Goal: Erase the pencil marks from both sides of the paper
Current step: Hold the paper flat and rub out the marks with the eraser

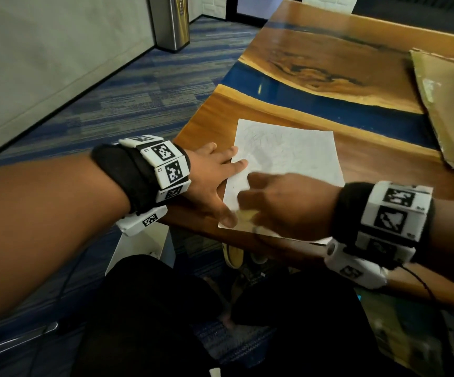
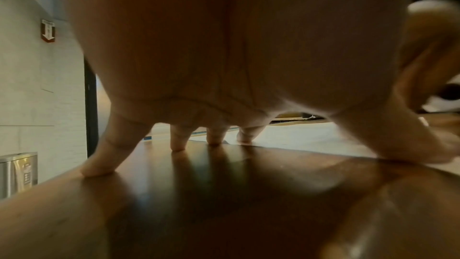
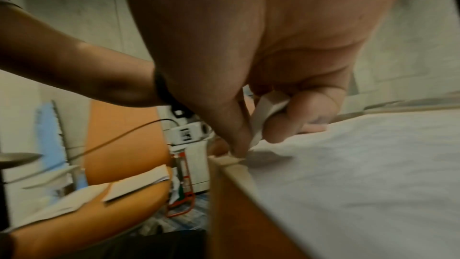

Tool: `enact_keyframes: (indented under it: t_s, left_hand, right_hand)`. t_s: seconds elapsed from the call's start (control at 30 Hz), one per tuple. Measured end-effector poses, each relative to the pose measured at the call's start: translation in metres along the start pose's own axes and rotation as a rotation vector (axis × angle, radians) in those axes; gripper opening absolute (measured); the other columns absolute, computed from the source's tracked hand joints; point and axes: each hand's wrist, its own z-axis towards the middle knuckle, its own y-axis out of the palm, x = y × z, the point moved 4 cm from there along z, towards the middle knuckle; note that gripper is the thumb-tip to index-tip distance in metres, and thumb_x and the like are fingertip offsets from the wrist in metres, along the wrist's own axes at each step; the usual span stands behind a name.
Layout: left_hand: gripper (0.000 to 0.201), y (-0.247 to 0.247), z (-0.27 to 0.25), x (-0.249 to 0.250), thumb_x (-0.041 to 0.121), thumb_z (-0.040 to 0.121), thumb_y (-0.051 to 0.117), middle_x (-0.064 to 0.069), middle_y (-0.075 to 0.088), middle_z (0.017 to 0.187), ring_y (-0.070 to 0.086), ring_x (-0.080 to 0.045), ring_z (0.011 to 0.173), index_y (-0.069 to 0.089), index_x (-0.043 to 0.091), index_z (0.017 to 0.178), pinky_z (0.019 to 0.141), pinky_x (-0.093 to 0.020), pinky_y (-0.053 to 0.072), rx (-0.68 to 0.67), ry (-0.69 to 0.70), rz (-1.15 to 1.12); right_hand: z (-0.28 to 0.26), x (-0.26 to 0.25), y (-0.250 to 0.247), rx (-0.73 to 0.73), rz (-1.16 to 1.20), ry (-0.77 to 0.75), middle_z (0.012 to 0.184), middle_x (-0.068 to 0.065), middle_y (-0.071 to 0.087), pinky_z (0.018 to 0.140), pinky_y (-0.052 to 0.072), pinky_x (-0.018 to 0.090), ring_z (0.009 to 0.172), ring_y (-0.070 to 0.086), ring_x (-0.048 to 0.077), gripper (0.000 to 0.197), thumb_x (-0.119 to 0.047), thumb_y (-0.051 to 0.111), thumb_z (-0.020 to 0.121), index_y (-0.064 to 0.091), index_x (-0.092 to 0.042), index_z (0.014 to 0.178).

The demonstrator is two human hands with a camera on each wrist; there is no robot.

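A white paper (image 1: 288, 159) with faint pencil scribbles lies flat on the wooden table (image 1: 370, 156), close to its near left corner. My left hand (image 1: 217, 170) is spread flat at the paper's left edge, its fingertips (image 2: 178, 145) pressing down on the table and the sheet (image 2: 298, 137). Blurred by motion, my right hand (image 1: 272, 205) hovers over the paper's near left corner. It pinches a white eraser (image 3: 263, 119) between thumb and fingers, and the eraser's tip touches the paper (image 3: 361, 174) near that corner.
A large cardboard sheet (image 1: 448, 104) lies on the table at the right. A blue resin strip (image 1: 329, 104) runs across the table beyond the paper. The table's near edge is just under my right wrist. A steel bin (image 1: 170, 23) stands on the carpet far left.
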Motion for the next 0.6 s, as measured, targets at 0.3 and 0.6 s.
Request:
enact_keyframes:
  t_s: [0.3, 0.6]
  left_hand:
    - [0.138, -0.003, 0.001, 0.002, 0.095, 0.055, 0.054, 0.004, -0.023, 0.166, -0.008, -0.038, 0.153, -0.018, 0.036, 0.156, 0.117, -0.062, 0.016, -0.005, -0.001, 0.038]
    - [0.141, -0.004, 0.002, 0.003, 0.095, 0.053, 0.057, 0.003, -0.022, 0.166, -0.008, -0.040, 0.153, -0.019, 0.036, 0.156, 0.117, -0.062, 0.017, -0.011, -0.006, 0.038]
  right_hand:
    - [0.003, 0.010, -0.002, 0.029, -0.017, 0.040, 0.104, -0.003, 0.041, 0.071, 0.051, 0.033, 0.075, 0.052, 0.015, 0.023, -0.033, 0.052, 0.099, 0.052, -0.024, 0.120]
    - [0.006, 0.020, 0.002, 0.064, 0.008, 0.046, 0.106, -0.003, 0.039, 0.069, 0.048, 0.032, 0.076, 0.054, 0.017, 0.025, -0.031, 0.052, 0.099, 0.051, -0.023, 0.122]
